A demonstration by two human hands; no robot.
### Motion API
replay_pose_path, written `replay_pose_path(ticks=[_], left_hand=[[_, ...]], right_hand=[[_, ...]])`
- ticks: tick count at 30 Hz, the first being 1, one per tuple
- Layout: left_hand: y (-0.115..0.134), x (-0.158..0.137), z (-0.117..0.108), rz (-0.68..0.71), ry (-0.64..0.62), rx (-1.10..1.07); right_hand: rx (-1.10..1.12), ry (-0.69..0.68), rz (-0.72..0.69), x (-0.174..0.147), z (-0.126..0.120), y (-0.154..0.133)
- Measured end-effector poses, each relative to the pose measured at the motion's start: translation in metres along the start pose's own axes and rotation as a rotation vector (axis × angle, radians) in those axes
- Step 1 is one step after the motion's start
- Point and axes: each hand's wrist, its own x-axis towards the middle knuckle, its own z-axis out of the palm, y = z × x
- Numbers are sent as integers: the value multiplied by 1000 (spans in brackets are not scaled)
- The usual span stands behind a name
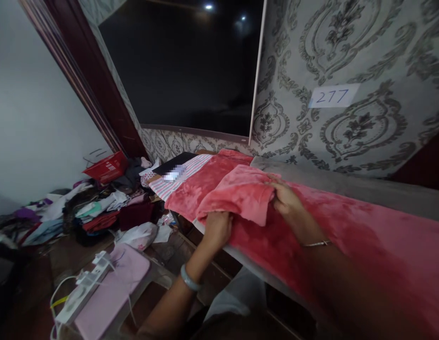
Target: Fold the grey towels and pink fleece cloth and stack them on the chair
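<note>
A long pink-red plush cloth point(350, 217) lies along a low cabinet top. One lighter fold point(237, 191) of it is raised between my two hands. My left hand point(218, 230) grips the near edge of this fold, its fingertips hidden under the fabric. My right hand point(286, 197) has its fingers closed on the fold's right edge. Beyond the fold, more plush fabric lies on a striped cloth point(200, 165) at the left end of the cabinet top.
A black flat item point(175, 163) lies at the far left end, below a wall-mounted television point(184, 66). On the floor at left are piled clothes point(99, 208) and a red basket point(106, 167). A white power strip point(83, 288) rests on a pink stool point(113, 293), with loose cables.
</note>
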Motion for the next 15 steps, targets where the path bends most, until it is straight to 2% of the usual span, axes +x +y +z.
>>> replay_pose_path(ticks=[4,7,9,12,15], left_hand=[[-33,-23,-12,66,138,-30],[-42,-46,-16,89,239,-143],[-37,-54,-15,112,229,-223],[-21,-57,-8,188,140,-273],[-5,-52,2,204,94,-201]], right_hand=[[58,17,127,-20,-26,16],[95,-9,182,-26,-36,27],[112,15,194,-25,-33,27],[132,43,211,-20,-18,17],[90,-37,150,-12,0,3]])
